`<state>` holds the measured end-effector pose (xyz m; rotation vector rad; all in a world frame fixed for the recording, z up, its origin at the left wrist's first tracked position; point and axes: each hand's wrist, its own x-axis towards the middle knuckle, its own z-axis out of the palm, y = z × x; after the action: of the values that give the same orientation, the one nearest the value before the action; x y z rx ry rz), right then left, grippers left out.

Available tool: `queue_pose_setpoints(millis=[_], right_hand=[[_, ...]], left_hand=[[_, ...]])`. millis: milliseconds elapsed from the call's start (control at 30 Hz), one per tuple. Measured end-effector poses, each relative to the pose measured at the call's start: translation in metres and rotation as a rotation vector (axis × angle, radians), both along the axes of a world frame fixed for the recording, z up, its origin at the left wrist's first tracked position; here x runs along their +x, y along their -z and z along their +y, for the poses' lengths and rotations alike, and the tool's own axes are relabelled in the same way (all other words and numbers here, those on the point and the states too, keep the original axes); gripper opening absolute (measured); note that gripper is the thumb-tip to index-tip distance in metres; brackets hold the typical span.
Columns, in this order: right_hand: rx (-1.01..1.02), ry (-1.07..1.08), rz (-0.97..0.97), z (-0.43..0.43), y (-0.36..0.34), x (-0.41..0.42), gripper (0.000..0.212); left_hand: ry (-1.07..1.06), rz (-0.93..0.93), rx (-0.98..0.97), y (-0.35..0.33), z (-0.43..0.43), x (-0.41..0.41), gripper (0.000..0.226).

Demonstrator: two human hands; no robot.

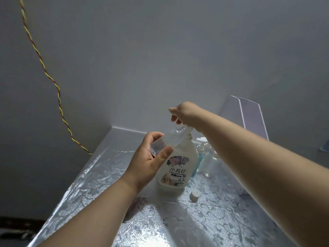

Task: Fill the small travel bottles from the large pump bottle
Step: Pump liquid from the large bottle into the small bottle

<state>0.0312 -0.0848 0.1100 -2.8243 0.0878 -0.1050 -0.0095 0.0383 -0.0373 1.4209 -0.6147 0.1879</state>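
Note:
A large white pump bottle (178, 166) with a flowered label stands upright on the silver patterned table (110, 175). My left hand (151, 157) grips a clear small travel bottle (170, 138), tilted with its mouth up against the pump's spout. My right hand (185, 113) rests on top of the pump head, fingers curled over it; the pump head itself is mostly hidden. A small white cap (195, 194) lies on the table to the right of the big bottle.
Behind the pump bottle stand several more small bottles (206, 157), one with blue liquid (196, 164). A white box or stand (249, 114) is at the back right. A twisted yellow-red cable (44, 68) hangs down the left wall.

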Motion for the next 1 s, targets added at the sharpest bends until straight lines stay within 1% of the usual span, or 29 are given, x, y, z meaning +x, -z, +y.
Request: queue_pose_setpoints(millis=[100, 133, 300, 433, 567, 667, 767, 833, 900, 1000], right_hand=[[-0.014, 0.026, 0.022, 0.001, 0.005, 0.004, 0.044], [-0.012, 0.044, 0.018, 0.001, 0.008, 0.006, 0.042], [0.068, 0.066, -0.015, 0.0, 0.019, 0.008, 0.041], [0.07, 0.068, -0.019, -0.001, 0.013, 0.006, 0.042], [0.022, 0.077, -0.015, 0.001, 0.002, 0.005, 0.044], [0.0, 0.054, 0.028, 0.003, -0.001, 0.005, 0.043], [0.019, 0.077, 0.072, 0.003, 0.002, 0.006, 0.043], [0.084, 0.088, 0.053, -0.002, 0.01, 0.009, 0.043], [0.16, 0.097, 0.035, -0.004, 0.015, 0.007, 0.044], [0.172, 0.077, 0.015, -0.005, 0.017, 0.006, 0.042]], left_hand=[[-0.006, 0.0, -0.007, 0.001, -0.002, 0.001, 0.063], [-0.014, 0.0, -0.009, 0.002, -0.002, 0.002, 0.065], [-0.028, 0.006, -0.008, 0.006, -0.001, 0.004, 0.061], [-0.02, 0.006, 0.008, 0.005, -0.001, 0.003, 0.063], [-0.029, -0.02, 0.027, 0.003, -0.001, 0.002, 0.06], [-0.038, -0.03, 0.031, 0.003, -0.001, 0.002, 0.063], [-0.043, -0.03, 0.031, 0.004, -0.001, 0.003, 0.069], [-0.047, -0.024, 0.035, 0.006, -0.002, 0.003, 0.071], [-0.049, -0.013, 0.046, 0.007, -0.002, 0.003, 0.066], [-0.051, 0.011, 0.059, 0.007, -0.002, 0.003, 0.049]])
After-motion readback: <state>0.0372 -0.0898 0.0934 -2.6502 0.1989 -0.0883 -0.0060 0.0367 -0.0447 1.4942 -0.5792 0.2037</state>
